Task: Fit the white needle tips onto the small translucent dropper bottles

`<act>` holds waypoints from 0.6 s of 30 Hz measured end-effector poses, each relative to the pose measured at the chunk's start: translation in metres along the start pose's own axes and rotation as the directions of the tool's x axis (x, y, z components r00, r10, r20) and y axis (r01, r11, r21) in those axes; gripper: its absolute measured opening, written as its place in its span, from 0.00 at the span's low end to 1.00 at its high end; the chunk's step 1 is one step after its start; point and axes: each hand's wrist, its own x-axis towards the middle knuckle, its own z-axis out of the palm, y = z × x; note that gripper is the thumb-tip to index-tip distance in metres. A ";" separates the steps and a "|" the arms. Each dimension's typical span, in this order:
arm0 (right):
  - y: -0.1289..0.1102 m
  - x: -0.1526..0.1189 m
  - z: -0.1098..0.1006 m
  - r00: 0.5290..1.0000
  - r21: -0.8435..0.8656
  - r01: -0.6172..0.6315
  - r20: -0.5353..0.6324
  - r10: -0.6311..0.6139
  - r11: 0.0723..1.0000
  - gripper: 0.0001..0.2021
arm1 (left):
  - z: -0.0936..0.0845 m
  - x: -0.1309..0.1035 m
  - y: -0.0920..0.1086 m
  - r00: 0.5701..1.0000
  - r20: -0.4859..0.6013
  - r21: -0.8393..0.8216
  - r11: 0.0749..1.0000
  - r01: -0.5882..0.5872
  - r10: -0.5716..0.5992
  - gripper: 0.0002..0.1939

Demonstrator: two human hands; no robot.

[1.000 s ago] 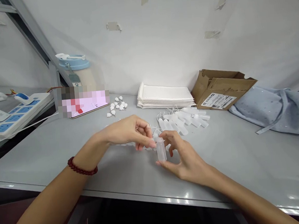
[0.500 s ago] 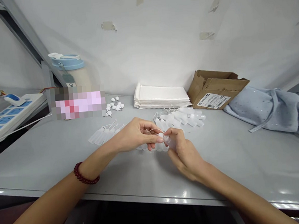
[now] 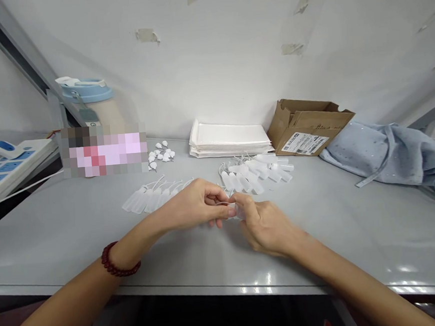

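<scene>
Above the grey table my two hands meet at a small translucent plastic tube (image 3: pixel 239 211) with a thin white cord at its end. My left hand (image 3: pixel 196 207) pinches the corded cap end between thumb and fingers. Wrapped round the tube's body, my right hand (image 3: pixel 265 224) hides most of it. Similar corded tubes (image 3: pixel 156 195) lie in a row beyond my left forearm. Another cluster of tubes (image 3: pixel 250 175) lies behind my hands. Several loose white caps (image 3: pixel 162 154) with short leads sit farther back on the left.
A stack of white trays or envelopes (image 3: pixel 230 139) stands against the wall beside an open cardboard box (image 3: pixel 308 128). Grey-blue cloth (image 3: pixel 386 154) lies at the right. A blue-lidded cup (image 3: pixel 94 100) and a power strip (image 3: pixel 10 169) are at the left.
My right hand has turned over the tube and now covers more of it. The cap end, plainer before, is mostly hidden between my fingers. The view has shifted slightly.
</scene>
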 end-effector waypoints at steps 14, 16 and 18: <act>-0.002 0.000 -0.013 0.987 0.642 -0.114 -0.014 0.160 0.758 0.13 | 0.004 -0.001 0.005 0.992 -0.027 -0.048 0.991 -0.122 0.121 0.09; -0.001 -0.001 -0.011 0.992 0.556 -0.050 -0.072 0.108 0.830 0.13 | 0.004 -0.001 0.005 0.995 0.017 -0.088 0.992 -0.094 0.095 0.10; -0.001 -0.001 -0.010 0.991 0.512 -0.026 -0.097 0.088 0.859 0.13 | 0.006 0.000 0.005 0.996 0.038 -0.107 0.991 -0.079 0.084 0.11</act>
